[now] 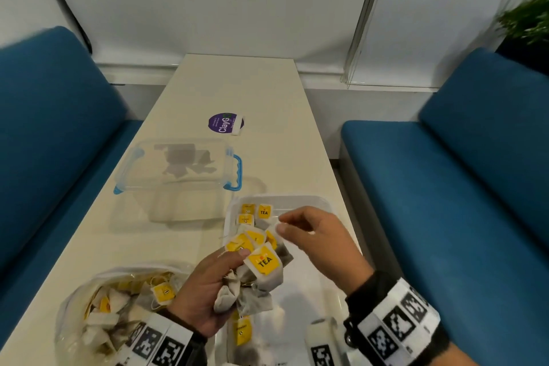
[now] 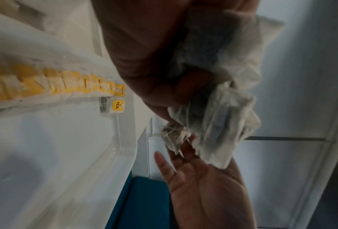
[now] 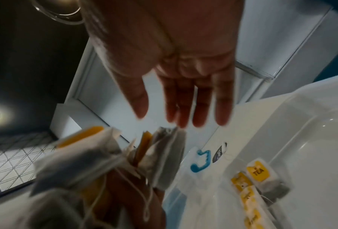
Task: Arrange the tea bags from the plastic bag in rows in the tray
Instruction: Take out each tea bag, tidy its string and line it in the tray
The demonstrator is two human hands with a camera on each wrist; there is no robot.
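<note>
My left hand (image 1: 237, 273) grips a bunch of tea bags (image 1: 261, 267) with yellow "TEA" tags above the white tray (image 1: 297, 197). In the left wrist view its fingers (image 2: 164, 99) curl round the crumpled bunch (image 2: 223, 93). My right hand (image 1: 282, 223) hovers over the tray with straight fingers, its fingertips (image 3: 199, 120) close to the top of the bunch (image 3: 105, 162) and holding nothing. A row of tea bags (image 1: 248, 214) lies along the tray's left side, with one more (image 1: 263, 211) beside it at the far end. The plastic bag (image 1: 118, 306) with several tea bags lies at the lower left.
A clear lidded box (image 1: 178, 166) with blue clips stands on the cream table (image 1: 237, 83) beyond the tray. A purple round sticker (image 1: 225, 123) lies farther back. Blue benches (image 1: 460, 187) flank the table on both sides.
</note>
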